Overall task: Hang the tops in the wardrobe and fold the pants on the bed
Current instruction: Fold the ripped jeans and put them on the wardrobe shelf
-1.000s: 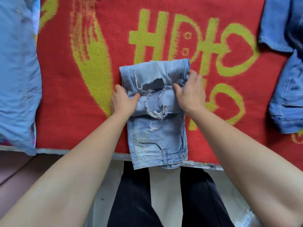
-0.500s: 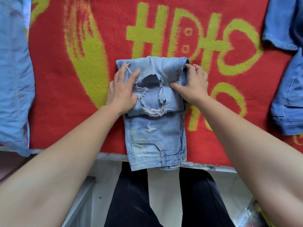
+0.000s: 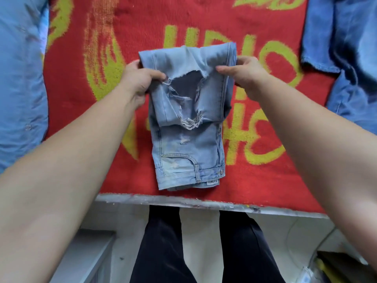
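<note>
The folded jeans (image 3: 187,127) lie at the near edge of the bed's red blanket (image 3: 265,180), the left hand (image 3: 138,78) and right hand (image 3: 242,72) pinching the far fold's side edges; the denim seems soft, weighty and floppy, best gripped through all layers, clear of the frayed rips.

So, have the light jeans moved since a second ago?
Yes, away from the person: the jeans overhung the bed edge before; now their waistband lies on the red blanket, inside that edge.

light: bright, even, soft | shadows: faint | focus: slightly soft | edges: wide-angle bowing, blurrier corners
</note>
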Motion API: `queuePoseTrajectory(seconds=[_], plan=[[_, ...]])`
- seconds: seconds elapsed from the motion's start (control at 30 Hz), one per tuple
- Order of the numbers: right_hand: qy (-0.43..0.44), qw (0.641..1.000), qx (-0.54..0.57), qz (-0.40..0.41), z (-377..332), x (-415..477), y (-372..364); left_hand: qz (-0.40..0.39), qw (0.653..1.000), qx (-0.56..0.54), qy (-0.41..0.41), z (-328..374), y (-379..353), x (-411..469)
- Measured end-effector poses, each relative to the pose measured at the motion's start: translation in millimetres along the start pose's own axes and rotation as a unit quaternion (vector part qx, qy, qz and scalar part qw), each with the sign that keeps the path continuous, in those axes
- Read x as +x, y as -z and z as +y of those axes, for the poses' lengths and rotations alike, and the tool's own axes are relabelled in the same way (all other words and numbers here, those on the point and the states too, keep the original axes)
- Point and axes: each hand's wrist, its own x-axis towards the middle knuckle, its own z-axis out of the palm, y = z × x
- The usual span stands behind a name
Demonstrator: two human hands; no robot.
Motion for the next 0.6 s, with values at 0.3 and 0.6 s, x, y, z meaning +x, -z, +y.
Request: queuePoseTrajectory(seconds=[0.3,0.6], plan=[[0.216,0.943,-0.236,0.096,11.5,-57.3,26.2,0.067,0.883,0.372,-0.276,-0.9,24.3,-51.5],[0.143,0.856,-0.487,-0.099,155.9,-123.4,33.6,-0.078,0.714,0.639,-0.275,-165.1,59.3,-130.9]])
